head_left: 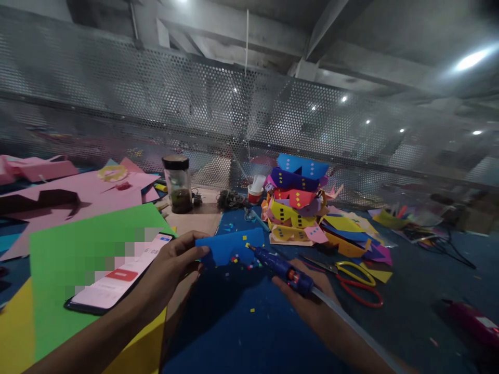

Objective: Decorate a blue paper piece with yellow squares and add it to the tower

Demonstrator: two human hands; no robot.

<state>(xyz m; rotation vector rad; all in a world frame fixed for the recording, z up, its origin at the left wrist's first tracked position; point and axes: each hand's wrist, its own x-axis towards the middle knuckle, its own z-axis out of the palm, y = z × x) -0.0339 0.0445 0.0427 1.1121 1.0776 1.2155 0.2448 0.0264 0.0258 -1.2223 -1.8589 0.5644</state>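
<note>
Pinched between the fingers of my left hand (186, 254) is the left end of a blue paper piece (224, 246), held just above the table. A small yellow square (245, 238) sits on its upper part. My right hand (302, 291) is wrapped round a dark blue glue gun (278, 267), a long clear glue stick (343, 317) trailing from its back. The gun's nozzle points left and meets the paper near its right side, at another yellow bit; whether they touch I cannot tell. Several tiny coloured paper bits (235, 259) show around the paper's lower edge.
A phone (120, 275) lies on green paper (78, 244) at left. Behind stand a lidded jar (179, 184) and a stack of folded colourful paper pieces (298, 197). Scissors (354, 278) with yellow and red handles lie right, a dark pink tool (473, 319) farther right.
</note>
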